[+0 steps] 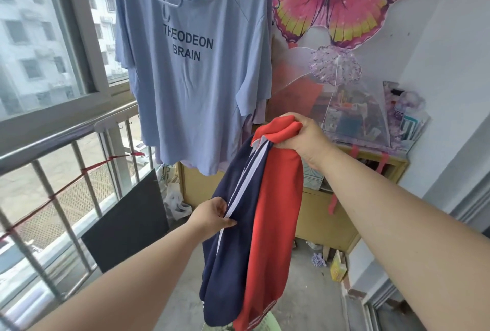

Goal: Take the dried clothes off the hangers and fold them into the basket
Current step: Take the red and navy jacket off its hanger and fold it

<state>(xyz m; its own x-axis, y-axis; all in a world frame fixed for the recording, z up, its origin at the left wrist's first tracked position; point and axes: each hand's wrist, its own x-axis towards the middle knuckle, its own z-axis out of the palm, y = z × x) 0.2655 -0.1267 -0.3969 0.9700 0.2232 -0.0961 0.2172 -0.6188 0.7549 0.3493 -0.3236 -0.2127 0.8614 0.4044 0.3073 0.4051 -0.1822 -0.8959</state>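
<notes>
Centre of frame, on a balcony | right hand (305, 139) clenches the top of a red-and-navy garment (254, 237) | left hand (212, 215) pinches its white stripe.

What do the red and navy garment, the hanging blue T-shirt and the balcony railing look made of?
The red and navy garment: thick matte knit, probably sportswear fabric, hanging in heavy soft folds. The blue T-shirt: thin matte jersey, perhaps cotton, draping with fine wrinkles. The railing: metal, probably stainless steel, silvery tubes with dull sheen.

Daylit balcony: railing (53, 142), window (39, 38), white wall (450, 52), wooden cabinet (331, 224).
</notes>
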